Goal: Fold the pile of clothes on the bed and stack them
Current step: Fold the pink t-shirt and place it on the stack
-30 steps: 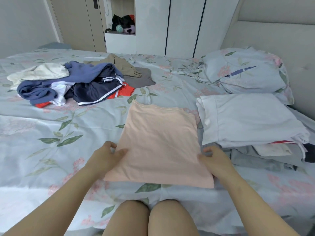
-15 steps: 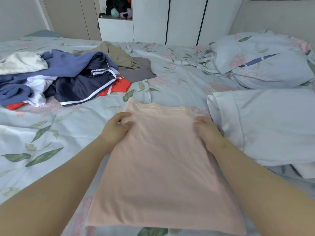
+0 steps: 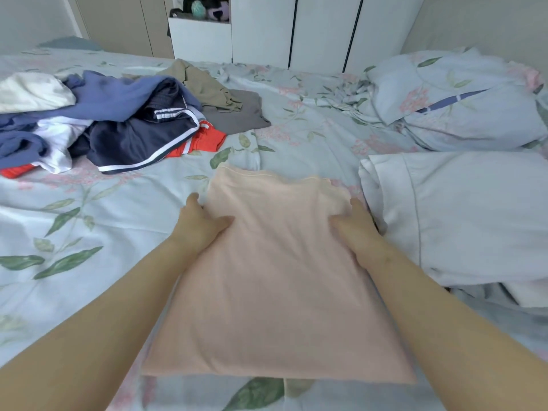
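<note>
my left hand and right hand each pinch a side of the half-folded peach fabric top; i should lift both evenly, keeping the edges square

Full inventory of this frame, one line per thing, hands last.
peach top: 1, peach, folded, centre of bed in front of the person
unfolded pile: 1 heap, navy, blue, white, cream, red, far left on bed
khaki garment: 1, khaki, behind the pile's right end
grey garment: 1, grey, beside the khaki one, partly under it
folded stack: 1, white piece on top, right of the peach top
bedding heap: 1, pale blue floral, far right
bed sheet: 1, pale blue floral, under everything
wardrobe: 1, white doors, behind bed
left hand: 1, grips peach top's left edge
right hand: 1, grips its right edge
</note>
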